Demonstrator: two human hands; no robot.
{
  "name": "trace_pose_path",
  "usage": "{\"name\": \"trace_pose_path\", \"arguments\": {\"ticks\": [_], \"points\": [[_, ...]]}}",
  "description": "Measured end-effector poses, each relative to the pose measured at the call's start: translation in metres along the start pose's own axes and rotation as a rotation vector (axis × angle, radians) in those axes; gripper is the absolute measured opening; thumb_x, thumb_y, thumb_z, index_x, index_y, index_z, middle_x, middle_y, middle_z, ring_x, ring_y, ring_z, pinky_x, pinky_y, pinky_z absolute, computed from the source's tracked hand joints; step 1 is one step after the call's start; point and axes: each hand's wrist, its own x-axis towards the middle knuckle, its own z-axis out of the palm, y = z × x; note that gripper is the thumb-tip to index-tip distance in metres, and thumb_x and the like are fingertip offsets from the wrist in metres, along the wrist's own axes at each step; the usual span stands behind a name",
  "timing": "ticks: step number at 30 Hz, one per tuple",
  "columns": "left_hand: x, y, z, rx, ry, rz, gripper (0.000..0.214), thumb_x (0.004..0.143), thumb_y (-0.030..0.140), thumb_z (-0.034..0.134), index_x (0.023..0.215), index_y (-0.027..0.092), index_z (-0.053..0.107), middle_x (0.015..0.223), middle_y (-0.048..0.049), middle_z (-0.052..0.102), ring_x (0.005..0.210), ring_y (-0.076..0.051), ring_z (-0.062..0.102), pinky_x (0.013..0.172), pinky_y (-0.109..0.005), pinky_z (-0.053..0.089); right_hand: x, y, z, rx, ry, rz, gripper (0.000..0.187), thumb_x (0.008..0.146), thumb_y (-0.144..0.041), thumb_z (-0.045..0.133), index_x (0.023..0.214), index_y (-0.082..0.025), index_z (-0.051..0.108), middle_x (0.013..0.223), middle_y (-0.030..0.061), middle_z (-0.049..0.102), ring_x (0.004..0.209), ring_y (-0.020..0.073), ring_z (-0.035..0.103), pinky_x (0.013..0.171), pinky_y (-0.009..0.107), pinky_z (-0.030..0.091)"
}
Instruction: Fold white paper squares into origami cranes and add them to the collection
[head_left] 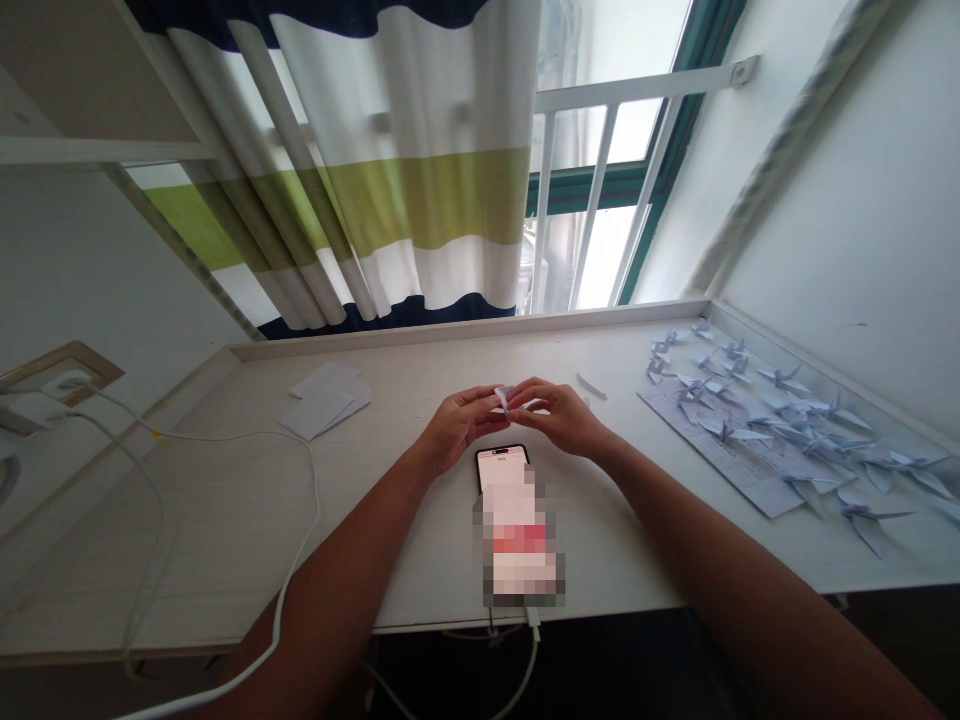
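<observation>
A small piece of folded white paper [504,400] is held up between my two hands, above the middle of the desk. My left hand [463,425] pinches it from the left side. From the right, my right hand [556,412] grips it with thumb and fingertips. The fingers partly cover the paper, so its exact folded shape is hard to make out. Just below my hands lies a phone [504,480] with its screen lit and mostly blurred out.
Several folded paper cranes [784,378] cover the desk's right side, some on a printed sheet [757,485]. Square paper sheets [330,395] lie at left, a paper strip [591,386] behind my right hand. A white cable [316,490] crosses my left forearm; a charging cable [534,630] meets the phone.
</observation>
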Motion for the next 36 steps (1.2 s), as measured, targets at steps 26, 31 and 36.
{"name": "trace_pose_path", "arguments": {"ticks": [26, 31, 36], "points": [[-0.003, -0.003, 0.005, 0.082, -0.002, 0.034, 0.039, 0.079, 0.033, 0.083, 0.111, 0.012, 0.073, 0.106, -0.0126, 0.076, 0.094, -0.021, 0.073, 0.096, -0.041, 0.054, -0.005, -0.001, 0.009, -0.491, 0.071, -0.243, 0.017, 0.105, -0.028, 0.046, 0.094, -0.020, 0.057, 0.099, 0.0074, 0.064, 0.083, 0.0178, 0.063, 0.072, 0.032, 0.052], [-0.001, -0.006, 0.006, 0.144, 0.019, 0.089, 0.041, 0.079, 0.034, 0.083, 0.110, 0.011, 0.071, 0.108, -0.0138, 0.076, 0.094, -0.023, 0.075, 0.097, -0.045, 0.055, -0.004, -0.001, 0.011, -0.413, 0.132, -0.186, 0.016, 0.101, -0.028, 0.050, 0.091, -0.020, 0.059, 0.095, 0.0063, 0.067, 0.086, 0.0190, 0.064, 0.076, 0.034, 0.052], [0.002, -0.009, 0.008, 0.202, 0.121, 0.097, 0.029, 0.082, 0.024, 0.076, 0.106, 0.009, 0.069, 0.092, -0.0128, 0.078, 0.085, -0.024, 0.077, 0.092, -0.045, 0.058, -0.002, -0.002, 0.011, -0.375, 0.201, -0.103, 0.016, 0.099, -0.029, 0.054, 0.089, -0.019, 0.062, 0.089, 0.0051, 0.069, 0.080, 0.0180, 0.065, 0.073, 0.032, 0.054]]}}
